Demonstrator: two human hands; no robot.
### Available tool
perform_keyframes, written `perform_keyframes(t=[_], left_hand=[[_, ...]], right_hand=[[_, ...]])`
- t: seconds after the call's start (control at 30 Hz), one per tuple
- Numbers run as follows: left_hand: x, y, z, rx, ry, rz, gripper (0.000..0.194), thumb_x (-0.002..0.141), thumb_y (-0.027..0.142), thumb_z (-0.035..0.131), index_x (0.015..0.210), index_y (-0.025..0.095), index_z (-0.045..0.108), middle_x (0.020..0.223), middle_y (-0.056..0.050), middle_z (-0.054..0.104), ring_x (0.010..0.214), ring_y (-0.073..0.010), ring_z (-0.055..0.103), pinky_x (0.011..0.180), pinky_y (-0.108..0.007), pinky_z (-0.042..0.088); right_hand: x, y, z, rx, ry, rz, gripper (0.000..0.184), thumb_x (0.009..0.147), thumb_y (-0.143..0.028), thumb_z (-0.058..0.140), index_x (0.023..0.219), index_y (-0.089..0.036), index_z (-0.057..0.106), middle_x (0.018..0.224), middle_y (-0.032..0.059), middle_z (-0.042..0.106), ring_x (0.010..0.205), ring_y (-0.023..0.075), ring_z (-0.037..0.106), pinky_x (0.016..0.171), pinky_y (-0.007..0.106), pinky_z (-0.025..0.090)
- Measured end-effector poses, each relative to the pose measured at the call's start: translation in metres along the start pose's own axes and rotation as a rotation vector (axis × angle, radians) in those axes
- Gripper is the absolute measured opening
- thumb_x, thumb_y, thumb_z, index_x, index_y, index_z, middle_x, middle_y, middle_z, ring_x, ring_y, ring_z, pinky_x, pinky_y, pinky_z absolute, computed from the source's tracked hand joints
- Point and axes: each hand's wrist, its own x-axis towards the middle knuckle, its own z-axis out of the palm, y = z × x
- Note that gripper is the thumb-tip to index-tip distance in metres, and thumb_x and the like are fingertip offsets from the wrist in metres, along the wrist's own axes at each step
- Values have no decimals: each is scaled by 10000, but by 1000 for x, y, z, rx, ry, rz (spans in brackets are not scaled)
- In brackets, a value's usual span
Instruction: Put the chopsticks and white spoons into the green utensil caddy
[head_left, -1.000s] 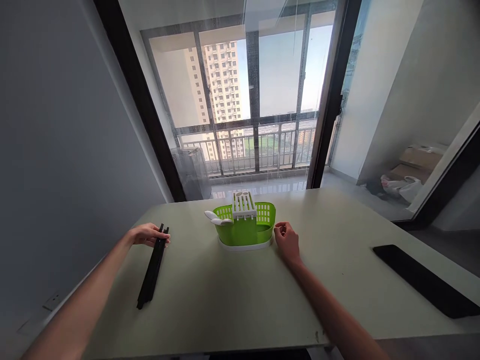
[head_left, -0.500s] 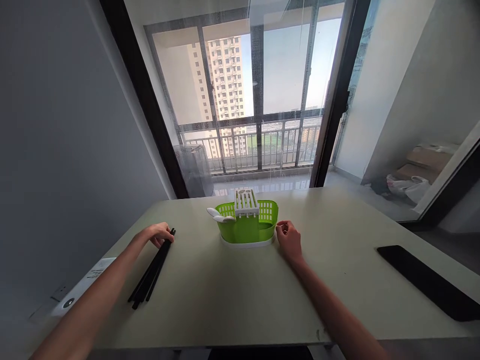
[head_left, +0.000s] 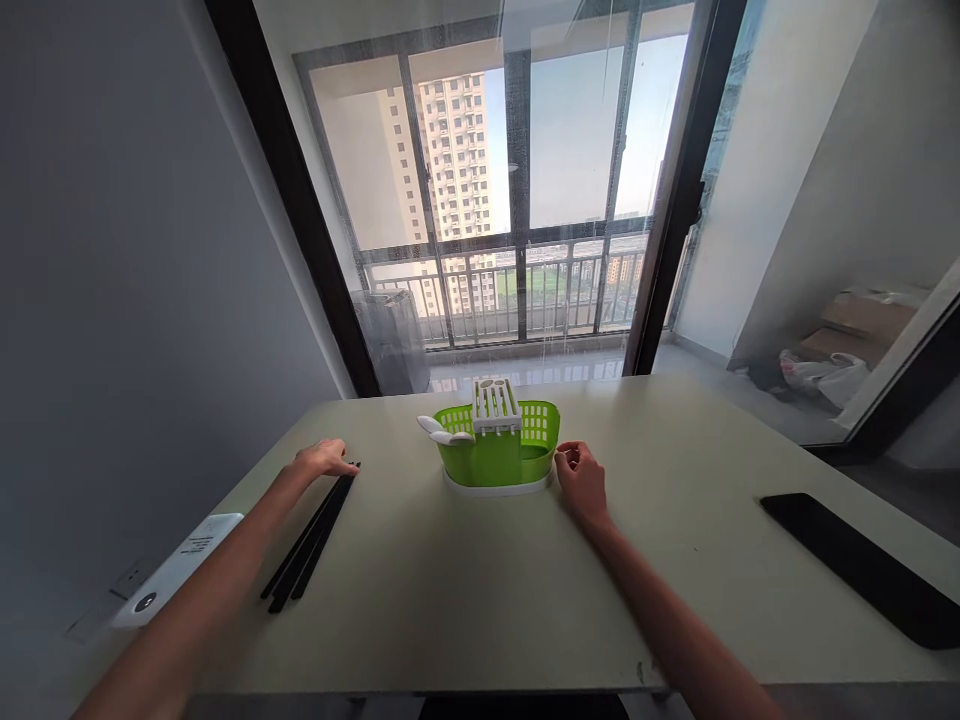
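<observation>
My left hand (head_left: 324,458) is closed around the far ends of several black chopsticks (head_left: 313,545), which lie slanted on the left of the table. Its fingertips are partly hidden behind the hand. Near the middle stands a green plastic cutlery basket (head_left: 495,460) with a white base and a white slotted rack (head_left: 496,406) on top. White spoons (head_left: 444,432) stick out over its left side. At the basket's right end, my right hand (head_left: 583,475) rests with curled fingers, close against the wall. I see nothing inside its curl; whether it touches the basket is unclear.
A long black flat object (head_left: 859,565) lies on the right of the pale table (head_left: 480,600). At the left edge is a white device (head_left: 184,570), partly behind my left forearm. A glass sliding door stands beyond the table, and boxes and bags sit far right.
My left hand has shifted slightly right and away from me, along with the chopsticks, which now lie flatter and closer together. My right hand and the basket have stayed in place.
</observation>
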Motion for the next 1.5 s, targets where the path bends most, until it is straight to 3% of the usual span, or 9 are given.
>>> perform_keyframes(t=[0.07,0.17,0.3,0.5,0.67,0.87,1.03,1.3,1.5], left_hand=[[-3,19,-3,-48,58,59,567,694,667,687,981,177,690,1001,-148,759,974,-321,718,805,-386,586],[-16,59,-4,-180,148,218,598,953,669,353,1304,242,581,1343,-82,658,1186,-226,644,973,-312,525],[-39,109,-1,-387,211,548,517,964,631,449,1221,227,643,1306,-88,672,1127,-255,662,975,-369,520],[-52,145,9,-169,241,767,514,848,638,650,1168,237,667,1198,-73,716,1059,-268,680,927,-387,523],[-44,161,21,1,332,842,536,799,686,671,1088,236,689,1093,-58,745,938,-242,704,768,-337,526],[-27,169,24,162,386,1041,407,922,589,578,882,208,716,834,-45,752,662,-159,674,547,-268,396],[-16,168,22,195,339,1131,438,987,571,488,874,208,706,795,-57,740,592,-148,643,514,-258,349],[-13,165,19,194,431,1188,384,1015,513,496,878,203,678,798,-35,756,593,-144,642,517,-253,310],[-16,165,-2,148,505,1114,428,986,564,523,827,191,660,738,-19,731,547,-123,592,523,-247,303]], right_hand=[[0,0,0,-4,2,3,240,810,-422,527,892,-212,611,697,25,668,629,207,628,634,305,452],[0,0,-1,-6,4,2,246,812,-429,529,897,-212,606,715,30,672,649,210,633,640,305,455],[0,0,-2,-14,9,0,236,811,-425,525,886,-214,601,700,24,661,633,205,623,631,302,452],[0,-1,-2,-17,8,-5,237,808,-424,524,889,-216,601,693,20,658,630,204,624,632,303,453],[0,0,-2,-13,4,-10,247,809,-427,530,895,-211,612,707,29,674,638,204,633,626,299,454],[0,0,-2,-3,0,-13,249,811,-436,532,891,-213,607,702,33,682,627,206,632,621,304,456],[0,-1,-2,1,-5,-14,253,812,-441,535,889,-212,611,697,31,681,619,204,626,615,304,455],[0,-2,-2,-4,-6,-22,258,811,-432,525,899,-207,616,695,33,680,638,210,637,642,310,462],[0,-1,-1,1,-15,-17,263,810,-433,529,908,-205,616,697,34,680,640,212,632,634,308,458]])
